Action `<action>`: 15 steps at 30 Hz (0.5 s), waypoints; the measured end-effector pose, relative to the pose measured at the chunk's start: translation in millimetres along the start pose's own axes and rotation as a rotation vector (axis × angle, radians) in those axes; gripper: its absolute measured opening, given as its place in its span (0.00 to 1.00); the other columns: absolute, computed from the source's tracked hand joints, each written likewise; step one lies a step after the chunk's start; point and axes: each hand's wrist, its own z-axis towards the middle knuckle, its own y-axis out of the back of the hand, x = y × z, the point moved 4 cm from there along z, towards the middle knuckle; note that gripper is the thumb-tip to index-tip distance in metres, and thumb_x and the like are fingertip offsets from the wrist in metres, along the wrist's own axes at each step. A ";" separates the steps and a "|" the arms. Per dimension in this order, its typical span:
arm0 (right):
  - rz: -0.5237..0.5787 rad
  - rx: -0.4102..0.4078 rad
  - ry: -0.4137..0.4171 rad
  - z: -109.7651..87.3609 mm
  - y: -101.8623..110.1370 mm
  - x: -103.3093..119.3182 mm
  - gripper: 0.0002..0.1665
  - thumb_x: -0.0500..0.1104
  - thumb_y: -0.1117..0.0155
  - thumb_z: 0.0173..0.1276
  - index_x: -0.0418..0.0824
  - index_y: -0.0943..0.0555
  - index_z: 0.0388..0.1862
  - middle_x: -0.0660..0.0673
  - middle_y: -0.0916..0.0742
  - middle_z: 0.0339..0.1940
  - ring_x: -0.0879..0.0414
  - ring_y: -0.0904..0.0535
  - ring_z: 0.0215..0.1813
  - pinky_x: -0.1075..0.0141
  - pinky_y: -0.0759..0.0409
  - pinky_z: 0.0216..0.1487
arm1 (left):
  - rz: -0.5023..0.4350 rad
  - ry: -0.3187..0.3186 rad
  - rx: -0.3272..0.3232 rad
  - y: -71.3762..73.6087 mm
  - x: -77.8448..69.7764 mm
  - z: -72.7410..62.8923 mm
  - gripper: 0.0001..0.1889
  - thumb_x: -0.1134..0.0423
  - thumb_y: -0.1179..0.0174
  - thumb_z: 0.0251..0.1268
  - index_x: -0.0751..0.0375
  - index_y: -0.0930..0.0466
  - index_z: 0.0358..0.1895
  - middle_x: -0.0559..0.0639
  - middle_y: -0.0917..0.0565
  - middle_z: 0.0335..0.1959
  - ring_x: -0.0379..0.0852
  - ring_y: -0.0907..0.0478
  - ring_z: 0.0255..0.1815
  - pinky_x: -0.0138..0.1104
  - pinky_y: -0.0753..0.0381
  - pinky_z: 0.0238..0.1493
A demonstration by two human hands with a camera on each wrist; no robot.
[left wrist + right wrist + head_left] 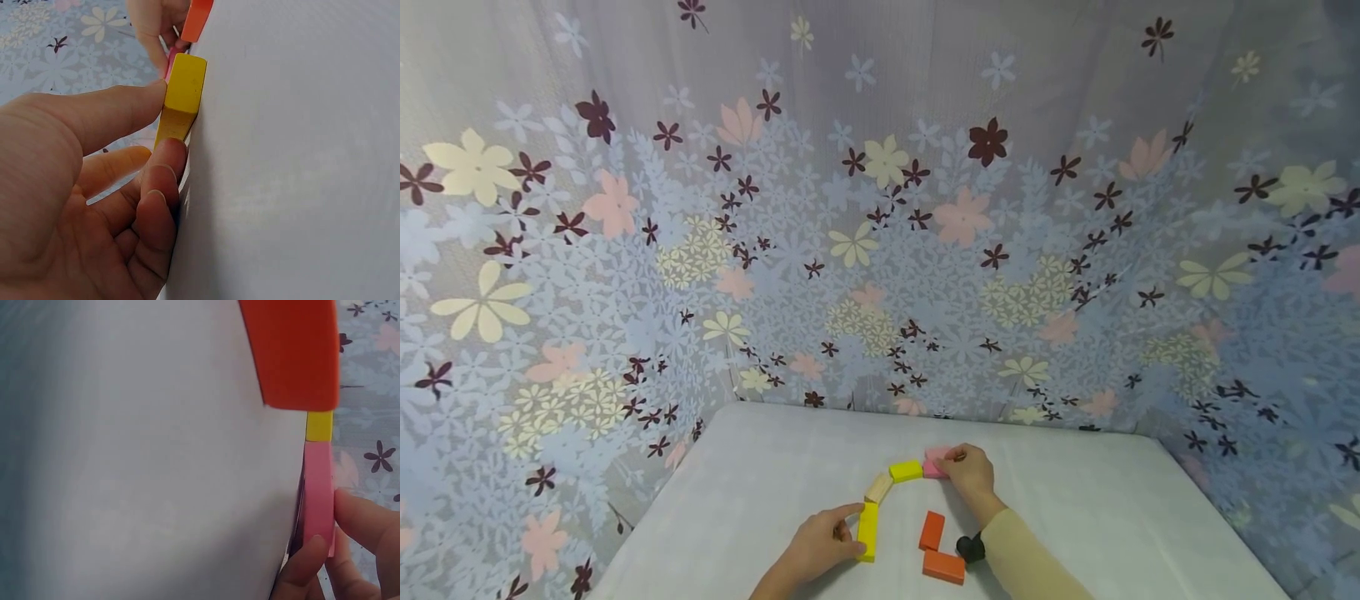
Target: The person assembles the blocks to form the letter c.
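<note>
Two smooth oblong orange blocks (943,567) touch by a black wrist gadget (971,547). Beyond, one bare-wood block (879,488) and one yellow block (906,472) curve between the left hand (820,542), pinching another yellow block (867,532), and the right (973,477), pinching pink (318,487), partly hidden, uncountable from here.
</note>
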 end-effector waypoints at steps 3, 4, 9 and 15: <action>-0.001 0.004 0.012 1.6 -2.4 -1.3 0.12 0.44 0.24 0.62 0.38 0.16 0.33 0.44 0.17 0.33 0.49 0.25 0.36 0.61 0.24 0.35 | 0.004 0.004 -0.004 0.0 0.2 0.3 0.31 0.57 0.27 0.58 0.59 0.22 0.66 0.43 0.21 0.25 0.40 0.30 0.23 0.31 0.33 0.24; -0.004 0.007 0.020 2.0 -3.4 -1.9 0.11 0.44 0.24 0.62 0.38 0.16 0.32 0.45 0.17 0.32 0.49 0.25 0.36 0.61 0.24 0.35 | 0.007 0.009 -0.007 -0.2 1.1 0.3 0.31 0.56 0.27 0.59 0.58 0.22 0.65 0.43 0.21 0.25 0.40 0.30 0.23 0.31 0.34 0.24; -0.030 0.055 0.062 -1.4 -4.1 -1.4 0.09 0.43 0.24 0.60 0.38 0.13 0.32 0.47 0.16 0.30 0.52 0.24 0.33 0.62 0.23 0.34 | 0.005 0.022 -0.007 -3.0 5.1 0.1 0.31 0.55 0.26 0.58 0.57 0.22 0.65 0.44 0.21 0.25 0.41 0.30 0.23 0.31 0.34 0.24; -0.013 0.086 0.084 -4.6 -0.3 1.7 0.09 0.42 0.23 0.59 0.37 0.12 0.34 0.47 0.15 0.30 0.52 0.23 0.32 0.62 0.22 0.32 | 0.007 0.026 -0.002 -4.4 4.2 3.4 0.31 0.55 0.26 0.58 0.57 0.22 0.65 0.44 0.21 0.24 0.42 0.30 0.23 0.31 0.34 0.24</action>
